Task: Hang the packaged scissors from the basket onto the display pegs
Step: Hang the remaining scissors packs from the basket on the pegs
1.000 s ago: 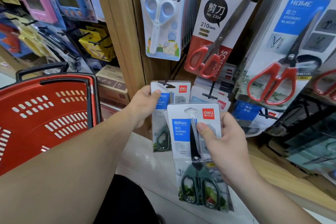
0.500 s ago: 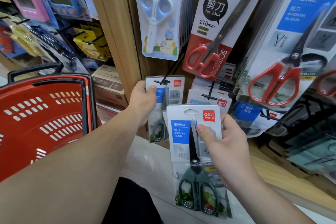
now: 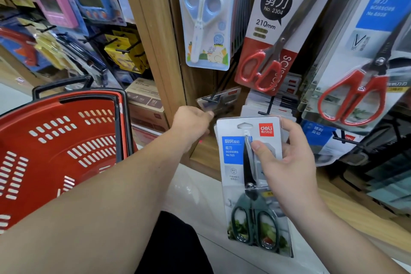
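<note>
My right hand point(image 3: 289, 162) grips a white and blue pack of green-handled kitchen scissors point(image 3: 246, 176) by its right edge, thumb on the front, held upright in front of the lower display. Its hang hole is at the top, below and right of a black peg point(image 3: 210, 98). On that peg hangs another scissors pack point(image 3: 222, 100), blurred and tipped up almost flat. My left hand point(image 3: 191, 122) pinches the lower end of that pack. The red basket point(image 3: 66, 140) stands at the left beside my left forearm; the part of its inside that I see holds nothing.
Above hang a blue children's scissors pack point(image 3: 206, 18) and red-handled scissors packs point(image 3: 266, 51) point(image 3: 355, 78). More packs fill pegs at the right point(image 3: 271, 104). A wooden post point(image 3: 155, 40) divides the panels. Cardboard boxes point(image 3: 146, 104) sit low, behind the basket.
My left hand has swung the hanging pack's lower end up and outward, so it now lies nearly flat on the peg. The pack in my right hand has stayed roughly in place.
</note>
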### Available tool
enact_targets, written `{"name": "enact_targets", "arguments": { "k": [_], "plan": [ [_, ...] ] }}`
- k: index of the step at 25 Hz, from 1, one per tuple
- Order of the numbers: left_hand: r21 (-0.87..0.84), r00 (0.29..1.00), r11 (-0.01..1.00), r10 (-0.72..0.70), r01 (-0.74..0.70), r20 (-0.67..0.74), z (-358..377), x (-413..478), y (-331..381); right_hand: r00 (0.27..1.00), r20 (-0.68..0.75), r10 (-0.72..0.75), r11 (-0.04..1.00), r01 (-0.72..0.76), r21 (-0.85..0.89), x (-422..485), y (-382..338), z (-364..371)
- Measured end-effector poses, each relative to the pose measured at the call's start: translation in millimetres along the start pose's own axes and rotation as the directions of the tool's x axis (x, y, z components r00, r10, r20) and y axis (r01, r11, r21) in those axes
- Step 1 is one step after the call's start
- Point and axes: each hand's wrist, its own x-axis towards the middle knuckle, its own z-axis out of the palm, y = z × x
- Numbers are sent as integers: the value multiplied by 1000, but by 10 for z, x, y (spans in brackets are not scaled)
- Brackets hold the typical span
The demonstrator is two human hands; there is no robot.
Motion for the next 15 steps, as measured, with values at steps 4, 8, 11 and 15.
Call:
{"name": "enact_targets", "arguments": {
  "k": [4,8,11,15],
  "plan": [
    [-226,843,957,-34,183,537,-206,-219,-48,1000,-6,-21,1000,21,-3,57,-35,19],
    [-300,816,947,80,118,572,-372,-152,-145,999,-26,-34,999,34,8,119,-19,70],
    [-311,820,951,174,5,545,-373,-168,-170,998,-45,-39,999,39,5,159,7,103],
    [-263,908,963,160,-58,387,-354,-160,-148,992,-82,-94,995,91,-47,185,-2,88]
  ]
}}
